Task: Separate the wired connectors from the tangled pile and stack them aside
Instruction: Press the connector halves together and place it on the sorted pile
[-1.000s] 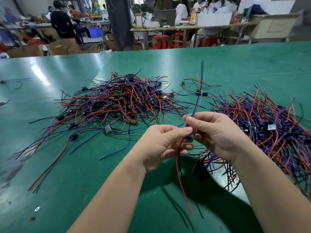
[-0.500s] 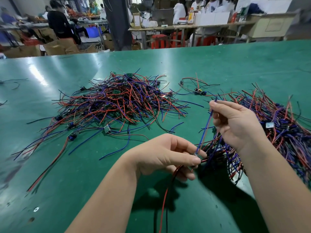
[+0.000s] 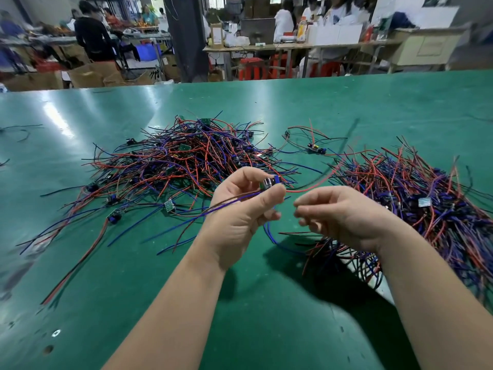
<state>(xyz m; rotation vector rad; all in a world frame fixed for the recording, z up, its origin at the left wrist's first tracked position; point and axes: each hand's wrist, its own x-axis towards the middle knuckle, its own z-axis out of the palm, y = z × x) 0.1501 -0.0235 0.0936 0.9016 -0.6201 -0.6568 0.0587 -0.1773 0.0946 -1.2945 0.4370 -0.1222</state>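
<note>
Above the middle of the table (image 3: 80, 263), our left hand (image 3: 248, 206) pinches a wired connector (image 3: 270, 182) between the tangled pile (image 3: 186, 158) and the stack (image 3: 416, 198) near the right edge. Our right hand (image 3: 344, 217) curls, blurred; we cannot tell its grip. Best, we judge: draw the trailing leads straight before stacking.

Bare left forearm (image 3: 173, 303) and right forearm (image 3: 440, 297) enter from the bottom edge and converge toward frame centre. The left hand (image 3: 240, 212) is raised, thumb nearest the camera, with thumb and fingertips pinching a small connector (image 3: 270, 182). The right hand (image 3: 346, 217) sits just right of it, not touching, fingers curled and tips drawn together. It is blurred, so what its grip holds is not discernible.
</note>
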